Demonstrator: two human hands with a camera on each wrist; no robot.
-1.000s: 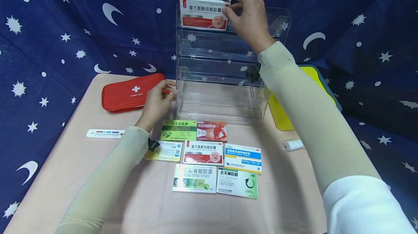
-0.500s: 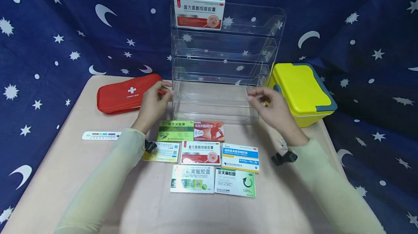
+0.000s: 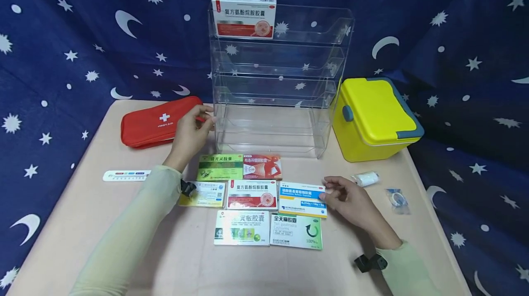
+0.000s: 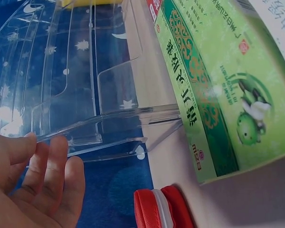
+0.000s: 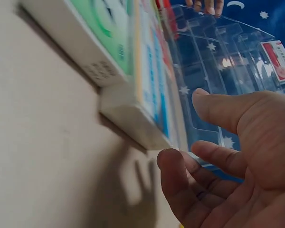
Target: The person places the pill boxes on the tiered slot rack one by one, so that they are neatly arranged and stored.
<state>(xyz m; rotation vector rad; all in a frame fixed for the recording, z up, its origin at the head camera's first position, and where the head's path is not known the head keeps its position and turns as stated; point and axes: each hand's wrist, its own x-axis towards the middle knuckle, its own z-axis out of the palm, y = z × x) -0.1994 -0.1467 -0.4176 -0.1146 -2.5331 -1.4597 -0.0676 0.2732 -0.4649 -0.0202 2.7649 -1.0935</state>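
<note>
A clear tiered plastic rack (image 3: pixel 285 98) stands at the back of the table. My left hand (image 3: pixel 192 135) holds its left side edge; in the left wrist view the thumb meets that edge, with the other fingers loosely bent beside it. One red-and-white medicine box (image 3: pixel 244 17) stands upright at the left of the top tier. My right hand (image 3: pixel 351 204) is at the right end of a blue-and-white medicine box (image 3: pixel 299 200) lying on the table. In the right wrist view, thumb and fingers are spread apart near that box's end (image 5: pixel 133 118), not closed round it.
More medicine boxes lie in rows before the rack: green (image 3: pixel 220 167), red (image 3: pixel 262 166), red-and-white (image 3: pixel 252 194), and several others. A red first-aid pouch (image 3: pixel 161 121) and a thermometer strip (image 3: pixel 126 175) lie left. Right are a yellow case (image 3: pixel 376 112), white roll (image 3: pixel 365 178) and small packet (image 3: pixel 398 201).
My right hand has let go of the red-and-white box on the top tier and come down past the rack's right side to the blue-and-white box. My left hand has stayed at the rack.
</note>
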